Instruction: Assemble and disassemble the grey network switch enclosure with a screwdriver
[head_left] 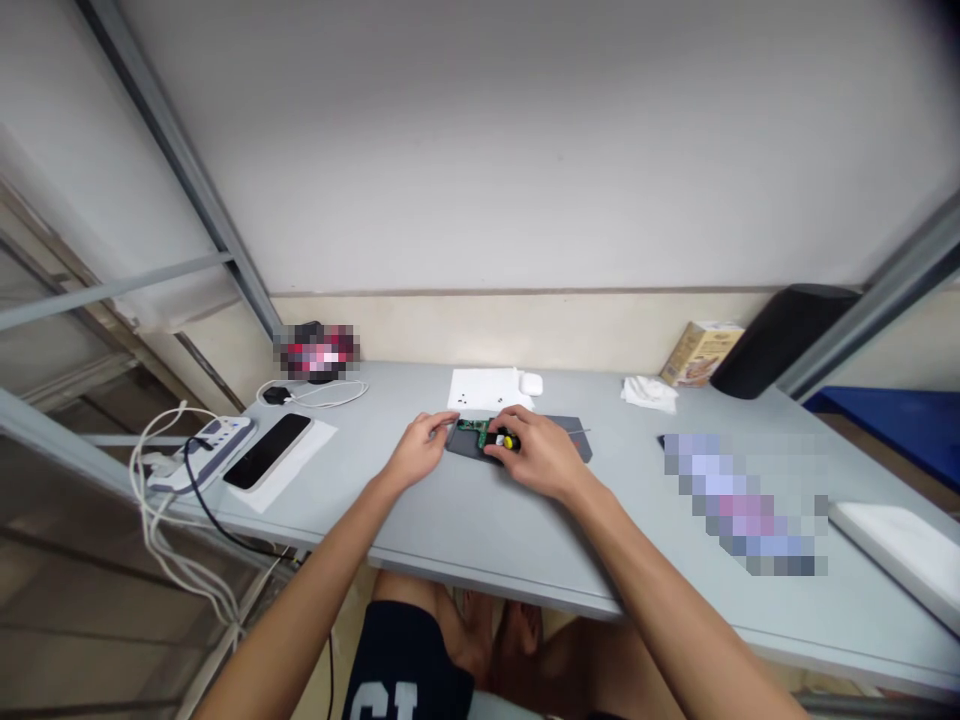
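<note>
A green circuit board [484, 428] lies over a dark grey mat [469, 450] on the desk. At its right end sits a small black part with a yellow round piece [511, 441]. My right hand [541, 452] is closed around that end, thumb in front and fingers behind. My left hand [418, 448] is at the board's left side, its thumb and forefinger pinched together near the mat's edge. Whatever lies between those fingertips is too small to make out. Right of my right hand, a thin metal rod [580, 431] sticks out over the mat.
Behind the mat lies white paper [480, 385] with several tiny dark pieces, beside a white case [531, 384]. A phone [270, 450] and power strip [206, 452] are at left. Crumpled tissue [649, 394], a box [701, 352] and a black cylinder [780, 338] stand right.
</note>
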